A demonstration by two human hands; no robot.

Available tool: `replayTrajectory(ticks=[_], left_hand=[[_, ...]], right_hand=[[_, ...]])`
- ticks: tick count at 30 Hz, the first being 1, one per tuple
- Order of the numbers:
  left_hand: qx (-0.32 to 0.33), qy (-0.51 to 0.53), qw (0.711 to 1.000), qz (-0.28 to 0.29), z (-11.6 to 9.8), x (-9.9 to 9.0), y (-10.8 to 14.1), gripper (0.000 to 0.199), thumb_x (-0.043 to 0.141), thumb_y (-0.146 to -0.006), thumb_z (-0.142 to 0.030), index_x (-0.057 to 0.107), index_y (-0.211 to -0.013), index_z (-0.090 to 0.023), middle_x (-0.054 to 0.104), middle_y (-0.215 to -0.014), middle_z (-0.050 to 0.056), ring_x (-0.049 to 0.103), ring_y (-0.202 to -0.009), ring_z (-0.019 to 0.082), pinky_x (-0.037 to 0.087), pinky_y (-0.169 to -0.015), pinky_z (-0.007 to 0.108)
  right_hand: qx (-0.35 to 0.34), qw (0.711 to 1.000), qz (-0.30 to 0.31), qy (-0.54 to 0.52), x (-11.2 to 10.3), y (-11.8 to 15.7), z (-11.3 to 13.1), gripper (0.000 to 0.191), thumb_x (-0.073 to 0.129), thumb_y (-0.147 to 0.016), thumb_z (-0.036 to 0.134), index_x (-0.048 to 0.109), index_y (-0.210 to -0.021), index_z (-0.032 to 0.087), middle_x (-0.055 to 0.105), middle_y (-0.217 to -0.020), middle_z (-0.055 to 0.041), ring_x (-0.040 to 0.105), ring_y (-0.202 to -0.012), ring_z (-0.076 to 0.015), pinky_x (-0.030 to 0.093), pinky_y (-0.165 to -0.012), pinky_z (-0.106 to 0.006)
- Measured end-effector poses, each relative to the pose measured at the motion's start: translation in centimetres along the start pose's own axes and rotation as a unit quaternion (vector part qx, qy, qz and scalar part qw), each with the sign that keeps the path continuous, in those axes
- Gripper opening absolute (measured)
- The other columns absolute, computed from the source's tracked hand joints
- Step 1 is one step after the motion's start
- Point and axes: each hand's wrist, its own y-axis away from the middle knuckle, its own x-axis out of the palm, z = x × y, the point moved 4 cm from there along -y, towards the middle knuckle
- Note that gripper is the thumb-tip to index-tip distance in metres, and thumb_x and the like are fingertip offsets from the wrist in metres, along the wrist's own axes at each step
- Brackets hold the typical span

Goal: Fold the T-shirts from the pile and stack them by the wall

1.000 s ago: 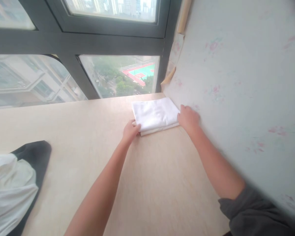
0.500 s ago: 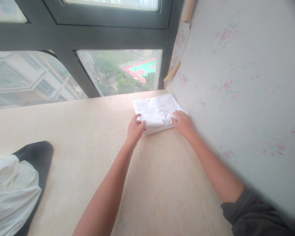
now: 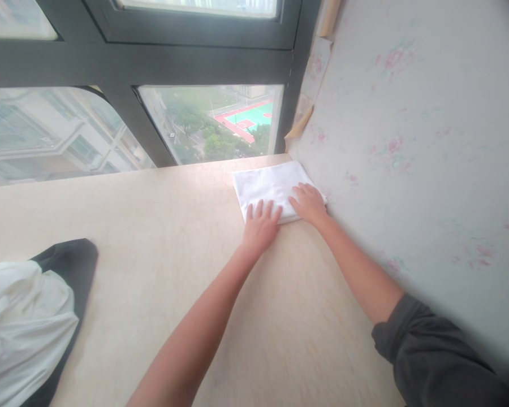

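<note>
A folded white cloth (image 3: pixel 265 183) lies flat in the corner where the window ledge meets the papered wall. My left hand (image 3: pixel 263 225) rests on its near left part, palm down with the fingers spread. On the right part of the cloth lies my right hand (image 3: pixel 309 203), also flat with its fingers apart, close to the wall. Both hands press on the top of the fabric without gripping it. What kind of cloth item it is, I cannot tell.
The pale ledge (image 3: pixel 161 271) runs along a grey window frame (image 3: pixel 195 62). At the left lie crumpled white fabric (image 3: pixel 21 322) and a dark cloth (image 3: pixel 85 260) beneath it. A flowered wall (image 3: pixel 428 141) bounds the right side, with peeling wallpaper (image 3: pixel 301 124) near the window.
My left hand has gone from the cloth's left edge onto its near part and spread flat. My right hand has shifted slightly onto the cloth. The near edge looks flatter.
</note>
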Motion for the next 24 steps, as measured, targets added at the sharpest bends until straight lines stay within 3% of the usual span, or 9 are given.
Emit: replayTrajectory(ticks=[3, 6, 12, 15, 17, 20, 24], left_hand=[[-0.001, -0.007, 1.0, 0.012, 1.4, 1.2, 0.4, 0.051, 0.044, -0.098, -0.036, 0.043, -0.148, -0.025, 0.041, -0.157, 0.01, 0.035, -0.144, 0.033, 0.025, -0.118, 0.056], [-0.009, -0.004, 1.0, 0.0, 2.1, 1.3, 1.3, 0.049, 0.039, -0.1, -0.033, 0.043, -0.148, -0.024, 0.04, -0.157, 0.011, 0.034, -0.146, 0.033, 0.024, -0.119, 0.054], [-0.058, 0.044, 0.997, -0.024, 1.0, 0.8, 4.2, 0.054, 0.038, -0.099, -0.03, 0.038, -0.152, -0.019, 0.037, -0.159, 0.014, 0.028, -0.149, 0.033, 0.021, -0.121, 0.054], [-0.09, 0.05, 0.994, -0.021, 0.3, 0.4, 6.8, 0.057, 0.04, -0.097, -0.03, 0.035, -0.153, -0.018, 0.03, -0.162, 0.015, 0.023, -0.151, 0.033, 0.026, -0.118, 0.054], [-0.112, 0.045, 0.993, -0.016, -0.1, 0.0, 9.0, 0.058, 0.042, -0.097, -0.031, 0.036, -0.153, -0.017, 0.025, -0.163, 0.017, 0.024, -0.15, 0.034, 0.029, -0.117, 0.054], [-0.13, 0.038, 0.991, 0.001, -1.0, -0.6, 13.1, 0.056, 0.042, -0.097, -0.034, 0.042, -0.15, -0.016, 0.032, -0.16, 0.018, 0.032, -0.147, 0.034, 0.029, -0.118, 0.053], [-0.106, 0.047, 0.993, 0.024, -2.6, -1.8, 18.7, 0.051, 0.042, -0.098, -0.037, 0.048, -0.146, -0.02, 0.037, -0.159, 0.014, 0.033, -0.147, 0.032, 0.029, -0.119, 0.053]], right_hand=[[0.054, 0.997, -0.054, -0.017, 1.0, 1.8, -0.7, 0.047, 0.038, -0.099, 0.036, 0.06, -0.13, 0.008, 0.056, -0.139, -0.0196, 0.046, -0.131, -0.0295, 0.031, -0.113, -0.047], [0.089, 0.988, -0.112, -0.049, 1.3, 3.2, -0.9, 0.046, 0.038, -0.098, 0.034, 0.062, -0.127, 0.009, 0.059, -0.136, -0.0199, 0.05, -0.127, -0.0293, 0.032, -0.112, -0.048], [0.128, 0.973, -0.164, -0.101, 0.6, 4.2, -0.9, 0.045, 0.037, -0.096, 0.032, 0.061, -0.126, 0.007, 0.06, -0.132, -0.0206, 0.051, -0.126, -0.0279, 0.038, -0.11, -0.046], [0.134, 0.965, -0.198, -0.108, -0.3, 6.3, -0.1, 0.047, 0.037, -0.095, 0.028, 0.055, -0.133, 0.006, 0.059, -0.134, -0.0213, 0.047, -0.132, -0.0275, 0.038, -0.111, -0.047], [0.099, 0.971, -0.193, -0.098, -0.9, 8.5, 1.4, 0.049, 0.038, -0.095, 0.026, 0.051, -0.137, 0.006, 0.054, -0.141, -0.0206, 0.042, -0.137, -0.028, 0.036, -0.114, -0.049], [0.022, 0.987, -0.137, -0.081, -1.3, 12.4, 4.8, 0.049, 0.042, -0.095, 0.026, 0.05, -0.14, 0.007, 0.048, -0.148, -0.0192, 0.038, -0.142, -0.03, 0.034, -0.115, -0.05], [-0.046, 0.992, -0.064, -0.099, -2.3, 18.0, 10.1, 0.051, 0.045, -0.094, 0.026, 0.048, -0.143, 0.011, 0.044, -0.151, -0.0176, 0.039, -0.142, -0.0303, 0.038, -0.114, -0.05]])
